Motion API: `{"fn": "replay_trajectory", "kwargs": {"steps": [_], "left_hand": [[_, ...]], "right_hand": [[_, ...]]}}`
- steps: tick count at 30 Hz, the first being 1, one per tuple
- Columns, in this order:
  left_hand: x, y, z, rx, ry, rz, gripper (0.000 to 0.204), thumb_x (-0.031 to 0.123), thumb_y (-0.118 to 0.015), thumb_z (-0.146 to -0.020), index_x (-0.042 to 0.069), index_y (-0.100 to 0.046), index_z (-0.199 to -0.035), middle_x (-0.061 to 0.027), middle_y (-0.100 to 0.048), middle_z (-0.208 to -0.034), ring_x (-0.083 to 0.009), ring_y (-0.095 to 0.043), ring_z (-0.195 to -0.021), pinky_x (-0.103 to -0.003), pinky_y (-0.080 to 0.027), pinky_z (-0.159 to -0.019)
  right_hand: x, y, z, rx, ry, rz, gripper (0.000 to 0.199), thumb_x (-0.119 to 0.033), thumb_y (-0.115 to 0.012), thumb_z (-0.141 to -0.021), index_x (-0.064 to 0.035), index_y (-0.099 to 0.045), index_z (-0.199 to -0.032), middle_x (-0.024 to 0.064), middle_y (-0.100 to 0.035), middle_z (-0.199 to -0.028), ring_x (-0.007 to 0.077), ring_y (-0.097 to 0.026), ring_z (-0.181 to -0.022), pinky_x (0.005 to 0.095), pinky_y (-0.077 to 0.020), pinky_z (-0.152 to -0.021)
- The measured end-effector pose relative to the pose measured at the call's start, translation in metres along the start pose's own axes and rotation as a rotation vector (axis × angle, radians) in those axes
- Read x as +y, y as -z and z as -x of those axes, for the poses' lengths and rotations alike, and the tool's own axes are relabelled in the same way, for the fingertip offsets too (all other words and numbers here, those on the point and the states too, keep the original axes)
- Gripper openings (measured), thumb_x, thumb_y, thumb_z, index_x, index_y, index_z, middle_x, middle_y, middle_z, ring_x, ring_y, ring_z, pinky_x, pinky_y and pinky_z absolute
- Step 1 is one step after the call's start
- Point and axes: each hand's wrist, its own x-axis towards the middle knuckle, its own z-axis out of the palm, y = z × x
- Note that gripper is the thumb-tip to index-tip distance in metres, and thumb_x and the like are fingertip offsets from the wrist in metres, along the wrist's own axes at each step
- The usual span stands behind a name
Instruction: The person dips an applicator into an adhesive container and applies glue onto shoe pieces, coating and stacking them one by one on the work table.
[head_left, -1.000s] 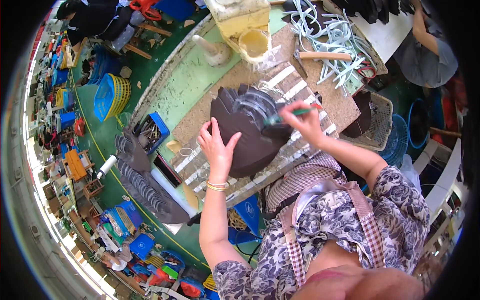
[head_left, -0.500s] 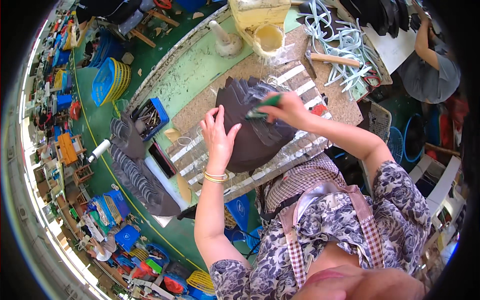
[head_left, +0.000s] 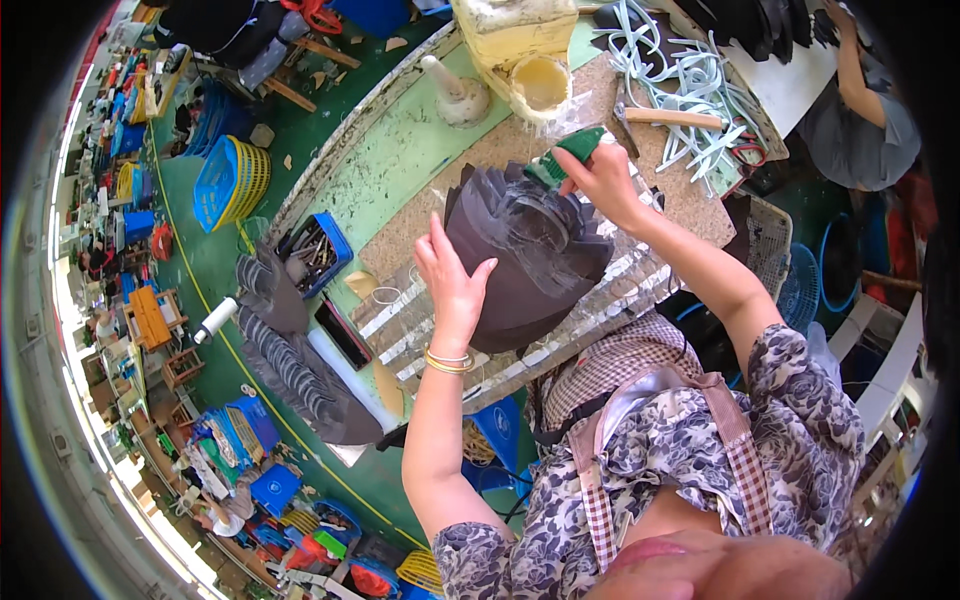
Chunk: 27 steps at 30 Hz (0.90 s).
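My left hand (head_left: 452, 283) lies flat, fingers spread, on the dark sheet (head_left: 520, 255); my right hand (head_left: 603, 180), clamped on the green brush (head_left: 570, 155), has moved toward the counter's (head_left: 400, 170) far edge.

Left hand (head_left: 453, 285) flat, right hand (head_left: 603, 180) gripping.
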Motion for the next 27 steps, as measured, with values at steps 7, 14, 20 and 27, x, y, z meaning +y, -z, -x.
{"fn": "replay_trajectory", "kwargs": {"steps": [7,14,20,27], "left_hand": [[-0.013,-0.009,0.019,-0.009,-0.266,0.056,0.024,0.002,-0.066,-0.058,0.004,-0.047,-0.073,-0.0094,-0.048,-0.082,-0.0264,-0.049,-0.085,-0.034,-0.039,-0.077],[-0.005,-0.015,0.02,0.095,-0.448,0.02,0.012,0.007,-0.058,-0.064,0.007,-0.046,-0.066,-0.0046,-0.057,-0.081,-0.0228,-0.052,-0.083,-0.034,-0.038,-0.078],[-0.011,0.004,0.028,0.113,-0.493,0.01,0.009,0.006,-0.058,-0.064,0.006,-0.05,-0.069,-0.0054,-0.059,-0.085,-0.0246,-0.055,-0.085,-0.036,-0.041,-0.079],[-0.113,0.103,0.055,0.265,0.389,0.69,0.035,0.0,-0.07,-0.073,0.003,-0.051,-0.103,-0.0083,-0.061,-0.099,-0.0147,-0.057,-0.089,-0.029,-0.045,-0.082]], "right_hand": [[0.013,0.03,0.0,0.044,-0.077,-0.083,0.021,-0.017,-0.059,-0.086,0.0028,-0.06,-0.081,0.0067,-0.062,-0.061,0.0123,-0.062,-0.05,0.022,-0.0461,-0.043],[-0.004,0.03,0.027,-0.392,-0.284,-0.237,0.02,-0.018,-0.062,-0.083,0.0019,-0.059,-0.082,0.0071,-0.062,-0.067,0.0125,-0.06,-0.047,0.0218,-0.0444,-0.04],[-0.01,0.029,0.022,-0.162,-0.047,-0.007,0.017,-0.011,-0.059,-0.085,0.0035,-0.059,-0.076,0.0067,-0.061,-0.06,0.0108,-0.059,-0.047,0.0225,-0.043,-0.04],[-0.031,-0.033,0.047,-0.157,-0.083,0.07,0.022,-0.018,-0.061,-0.084,0.0006,-0.062,-0.073,0.0042,-0.06,-0.057,0.0097,-0.057,-0.046,0.0226,-0.0411,-0.042]]}}
